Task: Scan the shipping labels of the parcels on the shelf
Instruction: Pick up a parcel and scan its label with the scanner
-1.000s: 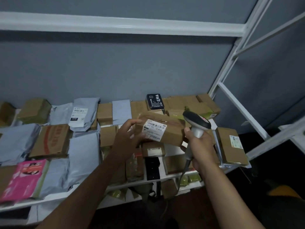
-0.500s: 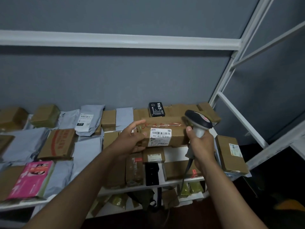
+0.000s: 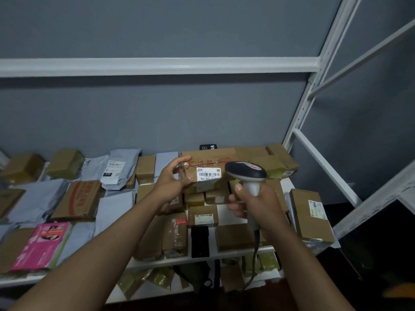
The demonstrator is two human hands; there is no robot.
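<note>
Ok — shelf (image 3: 233,253) w/ parcels; left hand (image 3: 173,184) grips box (image 3: 206,163).

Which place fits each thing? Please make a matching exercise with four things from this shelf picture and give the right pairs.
Things:
1. grey handheld barcode scanner
2. brown cardboard box with a white barcode label
3. pink flat printed package
4. brown cardboard box with a white label lying alone

Places:
A. front left of the shelf
B. gripped in the right hand
C. far right end of the shelf
D. at the fingers of the left hand

Pairs: 1-B, 2-D, 3-A, 4-C
</note>
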